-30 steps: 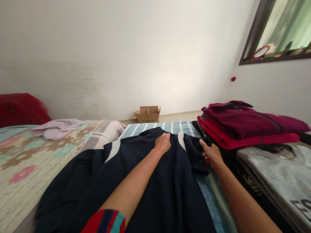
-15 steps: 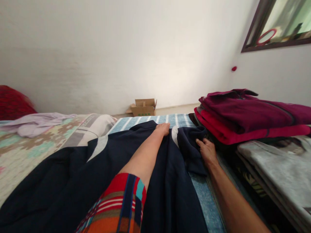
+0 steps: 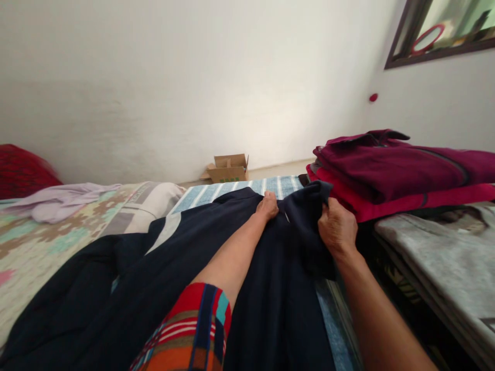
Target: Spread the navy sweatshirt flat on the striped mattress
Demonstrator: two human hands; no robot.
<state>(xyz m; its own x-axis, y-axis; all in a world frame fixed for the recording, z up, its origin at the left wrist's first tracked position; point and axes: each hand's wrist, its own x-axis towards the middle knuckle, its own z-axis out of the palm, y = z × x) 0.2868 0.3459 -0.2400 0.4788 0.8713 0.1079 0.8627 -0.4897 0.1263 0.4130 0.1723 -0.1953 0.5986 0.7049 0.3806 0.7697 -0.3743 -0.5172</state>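
A dark navy jacket [image 3: 216, 226] with pale grey stripes lies spread over a blue cloth with white lines [image 3: 201, 196]. Near its collar, my left hand [image 3: 267, 206] is closed on the fabric. On the right, my right hand [image 3: 337, 225] pinches the sleeve side of the same jacket and holds part of it lifted and bunched. The jacket's lower part runs out of view at the bottom, and my left forearm covers some of its middle.
Folded maroon and red garments [image 3: 386, 170] are stacked at the right, beside folded grey clothes [image 3: 436, 247]. An open cardboard box [image 3: 230, 169] stands by the wall. At left lie a patterned quilt [image 3: 58, 242], a lilac cloth [image 3: 58, 201] and a red bundle [image 3: 23, 170].
My right hand has raised the jacket's sleeve side, which now bunches up and hides most of the right grey stripe. My left hand has shifted slightly right, keeping its grip.
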